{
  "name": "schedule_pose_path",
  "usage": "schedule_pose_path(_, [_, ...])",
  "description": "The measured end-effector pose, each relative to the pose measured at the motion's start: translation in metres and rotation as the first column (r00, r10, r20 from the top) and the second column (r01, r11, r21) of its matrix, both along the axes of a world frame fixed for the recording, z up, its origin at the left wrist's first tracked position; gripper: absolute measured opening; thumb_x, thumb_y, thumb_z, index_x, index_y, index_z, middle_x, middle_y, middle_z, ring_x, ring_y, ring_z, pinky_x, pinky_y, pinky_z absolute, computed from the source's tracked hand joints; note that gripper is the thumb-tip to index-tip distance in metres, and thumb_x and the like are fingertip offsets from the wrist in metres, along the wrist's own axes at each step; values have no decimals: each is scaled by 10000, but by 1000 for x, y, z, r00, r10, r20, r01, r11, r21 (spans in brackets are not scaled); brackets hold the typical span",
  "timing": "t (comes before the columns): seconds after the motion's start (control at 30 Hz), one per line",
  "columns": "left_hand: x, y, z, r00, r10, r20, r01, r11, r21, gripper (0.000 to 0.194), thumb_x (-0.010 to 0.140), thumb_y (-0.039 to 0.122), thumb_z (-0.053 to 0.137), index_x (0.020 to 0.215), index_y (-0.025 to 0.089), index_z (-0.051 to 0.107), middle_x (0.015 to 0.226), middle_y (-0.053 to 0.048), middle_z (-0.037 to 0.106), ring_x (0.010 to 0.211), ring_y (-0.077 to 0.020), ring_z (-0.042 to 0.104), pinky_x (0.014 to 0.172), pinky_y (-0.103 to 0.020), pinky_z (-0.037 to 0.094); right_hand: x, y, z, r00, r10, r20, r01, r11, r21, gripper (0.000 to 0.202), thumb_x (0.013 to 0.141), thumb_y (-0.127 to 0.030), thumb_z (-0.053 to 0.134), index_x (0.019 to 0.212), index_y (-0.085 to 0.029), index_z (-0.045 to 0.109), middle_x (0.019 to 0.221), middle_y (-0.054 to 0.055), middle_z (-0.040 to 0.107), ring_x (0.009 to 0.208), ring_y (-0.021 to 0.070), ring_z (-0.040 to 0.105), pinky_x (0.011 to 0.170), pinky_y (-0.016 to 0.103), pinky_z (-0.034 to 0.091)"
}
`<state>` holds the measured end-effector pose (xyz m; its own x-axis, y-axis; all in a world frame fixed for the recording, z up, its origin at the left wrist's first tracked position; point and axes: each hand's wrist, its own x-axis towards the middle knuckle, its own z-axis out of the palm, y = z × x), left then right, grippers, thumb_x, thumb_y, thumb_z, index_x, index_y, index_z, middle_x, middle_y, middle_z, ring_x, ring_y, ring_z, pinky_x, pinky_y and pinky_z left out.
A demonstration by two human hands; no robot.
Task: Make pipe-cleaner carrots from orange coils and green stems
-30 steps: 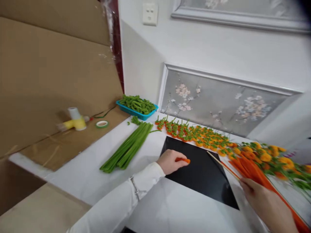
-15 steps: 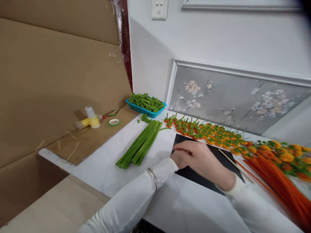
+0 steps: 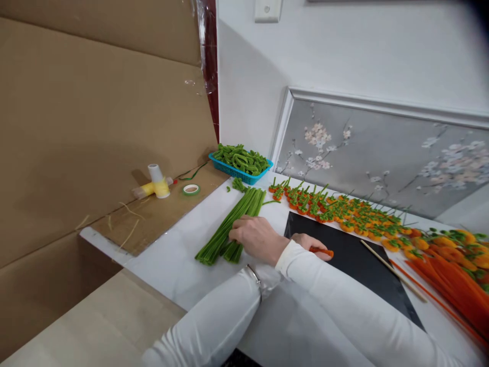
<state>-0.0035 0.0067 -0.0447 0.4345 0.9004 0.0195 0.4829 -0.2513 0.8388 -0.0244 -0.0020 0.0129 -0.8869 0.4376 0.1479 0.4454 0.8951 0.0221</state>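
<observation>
My left hand [image 3: 308, 241] is over the black mat [image 3: 344, 255], its fingers closed on a small orange fuzzy piece [image 3: 323, 252] that pokes out to the right. My right arm crosses over my left wrist. At its end my right hand [image 3: 256, 237] rests on a bundle of green pipe cleaners [image 3: 225, 227], with fingers curled and pinching at the stems. The fingertips are partly hidden, so how many stems they hold does not show.
A blue basket [image 3: 240, 174] of bent green pieces stands at the back. Rows of orange and yellow fuzzy flowers [image 3: 351, 216] line the wall. Orange pipe cleaners [image 3: 454, 285] and a thin wooden stick [image 3: 393, 270] lie right. Green tape [image 3: 191, 189] sits on cardboard at left.
My right hand has left my left hand and moved left onto the green bundle. The orange piece in my left hand now shows. The view has shifted slightly left.
</observation>
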Motion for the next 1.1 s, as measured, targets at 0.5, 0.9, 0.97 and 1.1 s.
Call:
schedule_pose_path(0.5, [-2, 6, -3, 995, -92, -40, 93, 995, 33, 390, 715, 459, 607, 973, 199, 738, 744, -14, 711, 705, -153, 619, 596, -186, 421, -2, -9, 1, 980, 194, 39, -198, 949, 245, 133, 928, -131, 437, 883, -141, 561, 914, 73, 564, 850, 187, 493, 562, 262, 441])
schedule_pose_path(0.9, [-1, 4, 1, 997, -74, -21, 74, 997, 1, 334, 720, 402, 635, 934, 171, 747, 670, -4, 686, 656, -139, 602, 550, -187, 401, 5, -4, -1, 984, 130, 122, -153, 966, 208, 147, 905, -137, 484, 825, -162, 604, 849, 53, 594, 836, 192, 521, 589, 284, 448])
schedule_pose_path(0.97, [-2, 4, 2, 997, -81, -10, 81, 997, -13, 295, 727, 383, 651, 908, 172, 748, 641, 11, 669, 657, -135, 605, 552, -180, 407, 6, -1, 1, 977, 185, 103, -202, 959, 197, 137, 919, -148, 467, 884, -175, 597, 868, 43, 599, 840, 181, 522, 565, 268, 432])
schedule_pose_path(1.1, [1, -2, 3, 999, -22, 28, 23, 1000, -19, 236, 787, 354, 646, 910, 160, 698, 788, 2, 669, 754, -166, 625, 677, -240, 489, 11, 0, 9, 960, 279, 32, -280, 941, 192, 108, 926, -162, 469, 960, -195, 566, 889, 26, 585, 854, 170, 513, 559, 256, 406])
